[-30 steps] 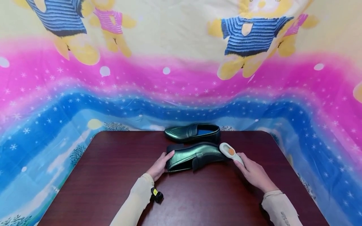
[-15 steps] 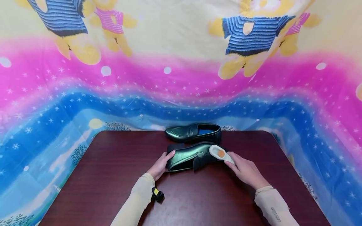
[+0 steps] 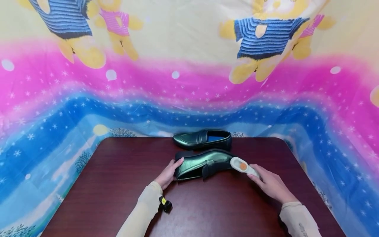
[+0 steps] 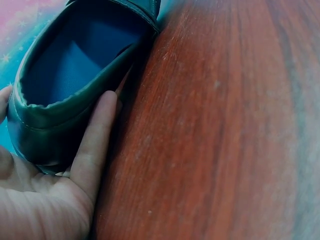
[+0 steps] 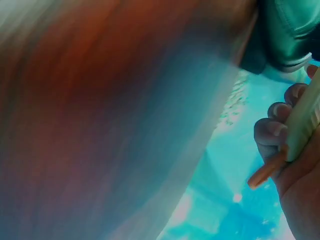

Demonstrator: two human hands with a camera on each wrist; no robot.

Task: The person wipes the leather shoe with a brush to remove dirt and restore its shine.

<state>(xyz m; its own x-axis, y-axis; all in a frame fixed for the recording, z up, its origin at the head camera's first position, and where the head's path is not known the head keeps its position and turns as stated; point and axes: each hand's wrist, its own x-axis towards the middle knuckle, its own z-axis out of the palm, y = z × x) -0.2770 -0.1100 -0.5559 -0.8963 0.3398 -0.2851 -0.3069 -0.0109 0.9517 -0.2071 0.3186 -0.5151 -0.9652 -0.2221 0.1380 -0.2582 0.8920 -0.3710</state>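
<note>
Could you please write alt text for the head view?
A person's left hand holds a dark green shoe, tipped on its side, by the heel, while the right hand grips a white tool at the toe. Behind, a similar shoe stands upright on the brown table, before a printed cloth.

Beneath the fingers [image 3: 179, 162] spreads a reddish-brown worktop [image 3: 124, 177]. Beyond them, a dark shoe [image 3: 189, 140], blue inside, stands near its far edge; farther back hangs a cloth [image 3: 177, 89] printed with snowflakes.
</note>
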